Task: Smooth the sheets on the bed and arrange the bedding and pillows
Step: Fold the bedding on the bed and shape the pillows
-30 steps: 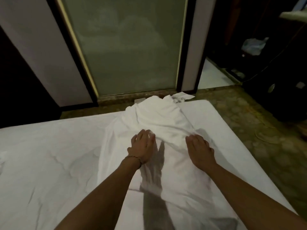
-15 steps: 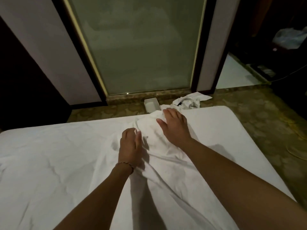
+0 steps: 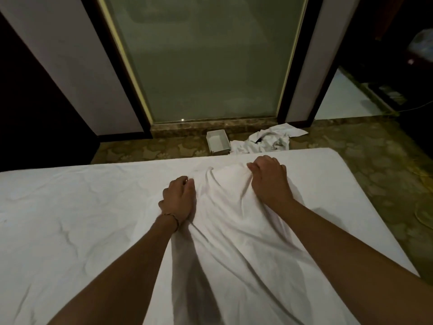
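Bed (image 3: pixel 70 231) fills lower view, fitted sheet lightly creased. Loose white sheet (image 3: pixel 229 231) lies as long bunched strip across bed near right end, now pushed out to far edge; a second ago its end sat well short of that edge. Right hand (image 3: pixel 269 181) has advanced furthest, fingers curled, gripping bunched end at far edge. Left hand (image 3: pixel 179 199) follows, fingers curled into fold alongside. Spreading not yet done; pillows not in view. White box (image 3: pixel 218 144) and crumpled cloth (image 3: pixel 267 140) on floor beyond.
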{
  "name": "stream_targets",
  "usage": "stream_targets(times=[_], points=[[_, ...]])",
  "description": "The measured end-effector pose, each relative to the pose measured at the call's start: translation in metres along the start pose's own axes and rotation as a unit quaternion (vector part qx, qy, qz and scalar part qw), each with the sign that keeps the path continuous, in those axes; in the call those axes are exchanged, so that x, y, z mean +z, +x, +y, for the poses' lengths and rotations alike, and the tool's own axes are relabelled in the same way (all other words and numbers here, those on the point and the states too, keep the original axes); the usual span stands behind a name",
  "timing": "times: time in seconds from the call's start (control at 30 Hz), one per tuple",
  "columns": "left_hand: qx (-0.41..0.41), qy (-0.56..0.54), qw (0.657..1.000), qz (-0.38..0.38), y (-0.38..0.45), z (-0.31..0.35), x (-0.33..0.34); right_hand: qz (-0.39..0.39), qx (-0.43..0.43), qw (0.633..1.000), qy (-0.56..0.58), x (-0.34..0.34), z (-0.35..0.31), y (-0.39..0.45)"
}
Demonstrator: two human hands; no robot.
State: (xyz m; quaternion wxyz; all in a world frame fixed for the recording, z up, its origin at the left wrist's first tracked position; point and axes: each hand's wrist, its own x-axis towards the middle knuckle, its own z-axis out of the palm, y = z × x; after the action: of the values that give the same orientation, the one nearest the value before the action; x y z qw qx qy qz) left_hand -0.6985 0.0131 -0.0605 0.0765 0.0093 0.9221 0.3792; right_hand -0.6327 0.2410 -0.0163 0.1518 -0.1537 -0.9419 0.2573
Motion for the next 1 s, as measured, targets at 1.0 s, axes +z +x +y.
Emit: stream_targets(times=[1.0], points=[[0.083, -0.061, 0.986, 0.131, 0.016, 0.016, -0.029, 0.051, 0.075, 0.993, 0.079, -0.033, -0.023, 0.049]])
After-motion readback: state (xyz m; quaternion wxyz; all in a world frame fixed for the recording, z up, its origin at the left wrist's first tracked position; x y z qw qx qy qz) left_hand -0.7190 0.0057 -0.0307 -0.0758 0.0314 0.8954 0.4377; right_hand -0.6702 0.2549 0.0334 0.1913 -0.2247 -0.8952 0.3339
